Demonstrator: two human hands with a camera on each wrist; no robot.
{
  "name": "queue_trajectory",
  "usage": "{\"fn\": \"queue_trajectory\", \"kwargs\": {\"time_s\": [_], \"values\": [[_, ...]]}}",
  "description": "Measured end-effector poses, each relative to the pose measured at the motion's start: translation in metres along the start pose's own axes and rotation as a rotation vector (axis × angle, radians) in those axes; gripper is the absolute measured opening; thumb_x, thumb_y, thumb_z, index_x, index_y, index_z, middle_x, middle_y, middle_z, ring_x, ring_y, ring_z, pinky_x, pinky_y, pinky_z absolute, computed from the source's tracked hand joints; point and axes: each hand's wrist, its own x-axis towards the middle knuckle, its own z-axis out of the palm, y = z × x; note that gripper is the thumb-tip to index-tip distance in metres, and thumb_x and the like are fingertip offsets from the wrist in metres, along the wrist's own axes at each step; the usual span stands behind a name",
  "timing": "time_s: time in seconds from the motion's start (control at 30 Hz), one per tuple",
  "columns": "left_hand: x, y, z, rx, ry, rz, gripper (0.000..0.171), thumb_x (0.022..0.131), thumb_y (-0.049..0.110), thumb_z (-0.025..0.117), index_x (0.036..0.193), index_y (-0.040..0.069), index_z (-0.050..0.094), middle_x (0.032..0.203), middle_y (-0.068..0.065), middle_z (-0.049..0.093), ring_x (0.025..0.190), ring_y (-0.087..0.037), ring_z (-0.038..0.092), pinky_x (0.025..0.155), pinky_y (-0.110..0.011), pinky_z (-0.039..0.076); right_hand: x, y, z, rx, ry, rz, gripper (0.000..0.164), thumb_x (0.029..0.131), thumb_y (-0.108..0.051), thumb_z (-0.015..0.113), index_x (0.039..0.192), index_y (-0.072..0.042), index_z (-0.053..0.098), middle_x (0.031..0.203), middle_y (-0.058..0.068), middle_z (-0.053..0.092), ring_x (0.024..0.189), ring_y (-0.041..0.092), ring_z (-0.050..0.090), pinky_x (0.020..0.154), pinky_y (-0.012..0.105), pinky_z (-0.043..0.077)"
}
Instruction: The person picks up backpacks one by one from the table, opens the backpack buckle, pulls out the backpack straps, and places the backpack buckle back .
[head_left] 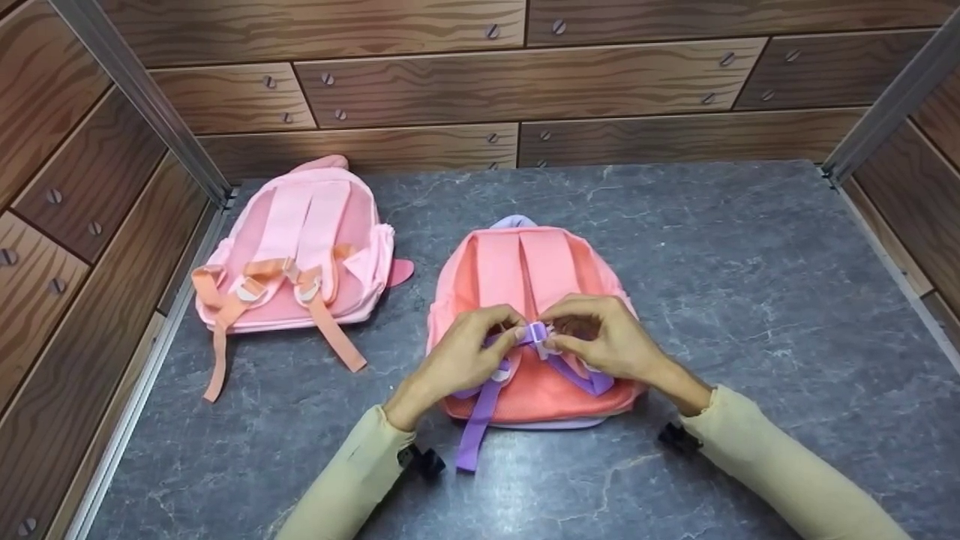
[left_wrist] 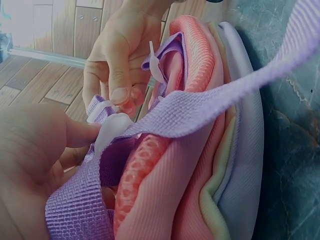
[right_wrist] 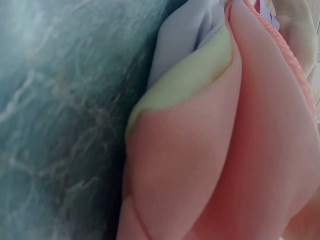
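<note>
A coral-pink backpack [head_left: 491, 259] lies with its shoulder straps facing up in front of the person. Over its lower middle, the left hand [head_left: 472, 349] pinches purple webbing beside a pale plastic buckle [head_left: 538, 334]. From the other side, the right hand [head_left: 611, 337] holds the buckle's right end between thumb and fingers. A loose purple strap [head_left: 478, 431] hangs past the bag's bottom edge. The left wrist view shows a white strap adjuster [left_wrist: 112, 129] near the left thumb. Mostly the bag's side panel [right_wrist: 175, 155] fills the right wrist view, hiding the right fingers.
To the left lies a light-pink backpack [head_left: 315, 217], also straps up, with orange straps [head_left: 337, 337] trailing onto the dark marbled table [head_left: 735, 285]. Wood-patterned panels [head_left: 420, 90] and metal posts [head_left: 142, 90] enclose the table.
</note>
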Motion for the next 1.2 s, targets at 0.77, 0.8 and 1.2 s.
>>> {"fn": "queue_trajectory", "kwargs": {"time_s": [0.77,0.8,1.2], "values": [[-0.003,0.004,-0.003,0.196,0.038,-0.001,0.017,0.108,0.022,0.063,0.116,0.015,0.076,0.099,0.004,0.075,0.093,-0.016,0.065,0.086,-0.036,0.051,-0.002,0.002,0.001,0.061,-0.001,0.005,0.029,0.094,0.008,0.075,0.121,-0.002,0.078,0.111,0.012,0.078,0.092,0.017,0.073,0.078,0.025,0.062],[-0.004,0.004,-0.004,0.238,0.046,0.005,0.016,0.108,0.022,0.064,0.116,0.015,0.076,0.1,0.004,0.076,0.093,-0.017,0.065,0.086,-0.037,0.05,-0.003,0.002,0.001,0.061,0.002,0.002,0.029,0.094,0.008,0.075,0.121,-0.001,0.077,0.11,0.012,0.078,0.091,0.016,0.072,0.075,0.024,0.062],[-0.004,0.004,-0.008,0.332,0.06,0.021,0.009,0.104,0.02,0.07,0.102,0.017,0.078,0.082,0.007,0.067,0.078,-0.012,0.058,0.074,-0.033,0.045,-0.003,0.003,-0.001,0.043,0.021,-0.018,0.03,0.092,0.013,0.074,0.12,0.004,0.076,0.107,0.013,0.077,0.09,0.011,0.071,0.077,0.025,0.061]]}}
